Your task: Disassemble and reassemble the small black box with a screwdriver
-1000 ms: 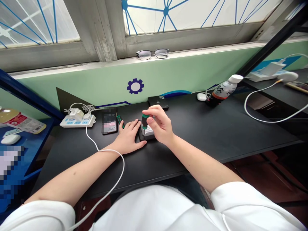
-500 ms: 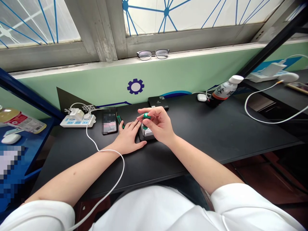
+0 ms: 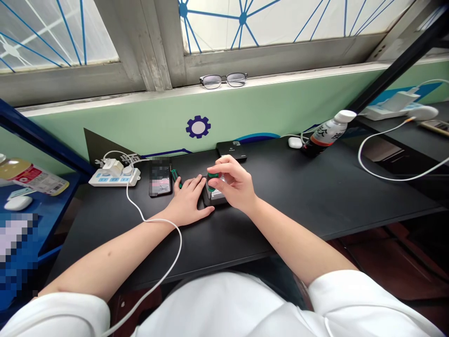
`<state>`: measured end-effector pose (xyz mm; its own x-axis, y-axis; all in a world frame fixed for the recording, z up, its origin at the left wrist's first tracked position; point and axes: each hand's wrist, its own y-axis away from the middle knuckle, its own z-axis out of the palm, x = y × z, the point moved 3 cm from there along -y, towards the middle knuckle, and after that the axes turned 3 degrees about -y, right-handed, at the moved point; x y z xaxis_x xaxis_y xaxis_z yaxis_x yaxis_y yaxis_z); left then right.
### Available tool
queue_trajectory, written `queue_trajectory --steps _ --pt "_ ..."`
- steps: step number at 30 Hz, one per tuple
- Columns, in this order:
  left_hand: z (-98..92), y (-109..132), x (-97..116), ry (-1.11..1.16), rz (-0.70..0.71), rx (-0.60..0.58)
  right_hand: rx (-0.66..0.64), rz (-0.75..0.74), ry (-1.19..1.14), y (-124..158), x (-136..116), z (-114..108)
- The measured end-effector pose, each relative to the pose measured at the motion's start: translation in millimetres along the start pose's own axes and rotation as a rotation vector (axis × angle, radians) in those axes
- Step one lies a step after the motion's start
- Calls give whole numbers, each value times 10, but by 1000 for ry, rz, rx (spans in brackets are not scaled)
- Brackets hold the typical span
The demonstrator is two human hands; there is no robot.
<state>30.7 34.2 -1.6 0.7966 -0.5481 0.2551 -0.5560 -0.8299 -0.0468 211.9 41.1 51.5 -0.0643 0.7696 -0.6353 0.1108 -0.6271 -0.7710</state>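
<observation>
Between the thumb and fingers of my right hand (image 3: pixel 235 183) is the green handle of a screwdriver (image 3: pixel 212 177). Its thin shaft points down at a small dark device with a light grey face (image 3: pixel 216 196), partly hidden behind that hand. My left hand (image 3: pixel 189 200) lies flat on the desk with fingers spread, its fingertips and thumb against the device's left side. Just beyond the left fingers lies a second green-handled tool (image 3: pixel 175 177), partly covered by them. A phone (image 3: pixel 160 179) rests left of it.
A black box (image 3: pixel 231 150) stands at the back by the wall. On the left is a white power strip (image 3: pixel 114 177), whose cable crosses my left forearm. A bottle (image 3: pixel 328 133) and a white earphone case (image 3: pixel 294 142) stand back right. Glasses (image 3: pixel 223 80) lie on the sill.
My right fingers have closed in around the screwdriver's handle, which sits slightly lower. The left hand stays in place.
</observation>
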Motion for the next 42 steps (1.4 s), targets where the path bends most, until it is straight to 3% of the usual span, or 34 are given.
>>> queue_trajectory --steps 11,18,24,33,39,42 --pt "-9 2 12 -42 -8 -20 -25 31 -18 -26 -22 -65" --pt "-6 4 9 -25 0 -2 -97 175 -182 30 50 13" --pt "14 10 -10 -10 -8 -19 -70 13 -10 34 44 1" --pt "2 6 3 -2 -8 -29 -39 -59 67 -2 26 -11" --pt "-8 9 8 2 -7 -2 -180 59 -39 29 16 16" --pt "-5 4 4 7 -8 -4 -155 59 -20 34 34 23"
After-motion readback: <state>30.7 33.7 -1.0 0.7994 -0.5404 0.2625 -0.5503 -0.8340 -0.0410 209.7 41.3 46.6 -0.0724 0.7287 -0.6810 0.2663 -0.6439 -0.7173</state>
